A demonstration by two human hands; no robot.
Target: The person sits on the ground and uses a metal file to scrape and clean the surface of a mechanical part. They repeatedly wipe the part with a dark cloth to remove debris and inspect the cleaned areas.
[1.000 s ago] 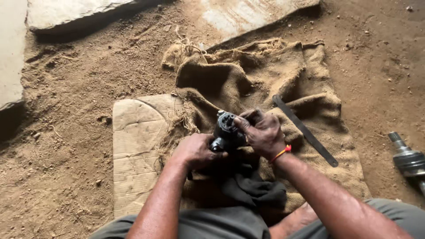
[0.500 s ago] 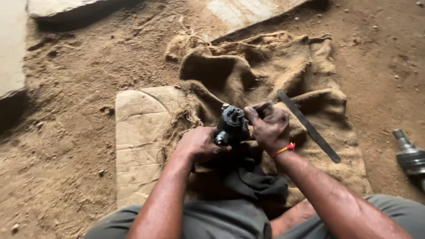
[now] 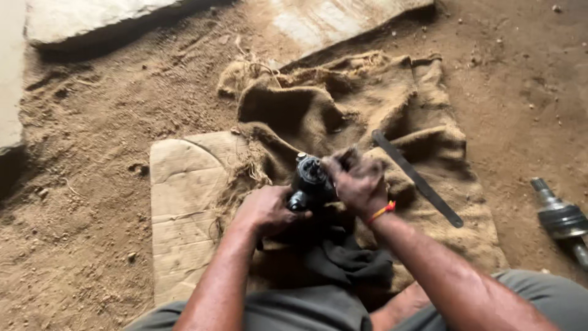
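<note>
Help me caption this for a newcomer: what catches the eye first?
Two hands meet mid-frame: the left hand and right hand both grip a dark round metal part over crumpled burlap sacking on a dirt floor. A long flat dark bar lies on the sacking to the right, and a metal shaft joint sits at the right edge.
</note>
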